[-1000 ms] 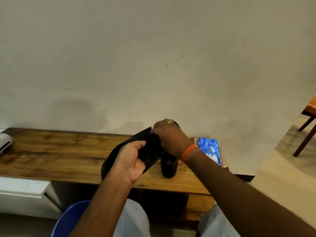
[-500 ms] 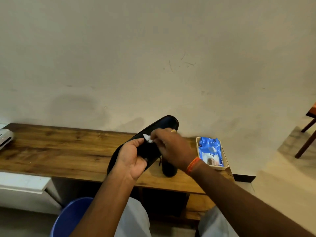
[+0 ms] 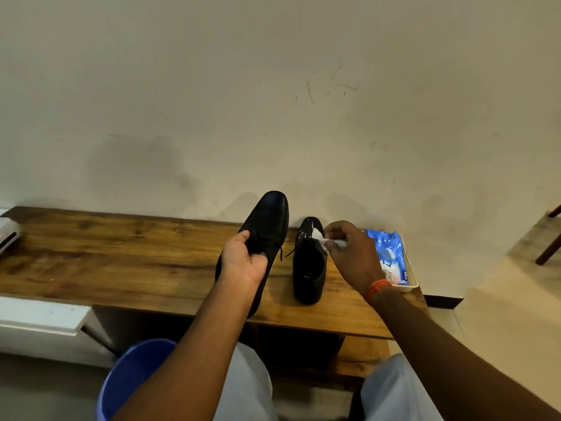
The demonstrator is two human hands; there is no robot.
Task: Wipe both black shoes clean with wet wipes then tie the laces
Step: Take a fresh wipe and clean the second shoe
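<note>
My left hand (image 3: 243, 259) grips one black shoe (image 3: 268, 218) around its middle and holds it up, toe pointing away toward the wall. The second black shoe (image 3: 308, 268) stands on the wooden bench (image 3: 121, 256) just to its right, laces loose. My right hand (image 3: 352, 253) pinches a crumpled white wet wipe (image 3: 321, 238) above the standing shoe's right side. A blue pack of wet wipes (image 3: 390, 253) lies in a cream tray (image 3: 411, 278) at the bench's right end.
A blue bucket (image 3: 133, 378) stands on the floor under the bench's front edge, by my left knee. A white device (image 3: 7, 233) sits at the bench's far left. A plain wall rises behind; a wooden chair leg (image 3: 548, 253) shows at right.
My right hand with the wipe has come off the held shoe and moved right, over the standing shoe. The held shoe has turned so its upper faces up.
</note>
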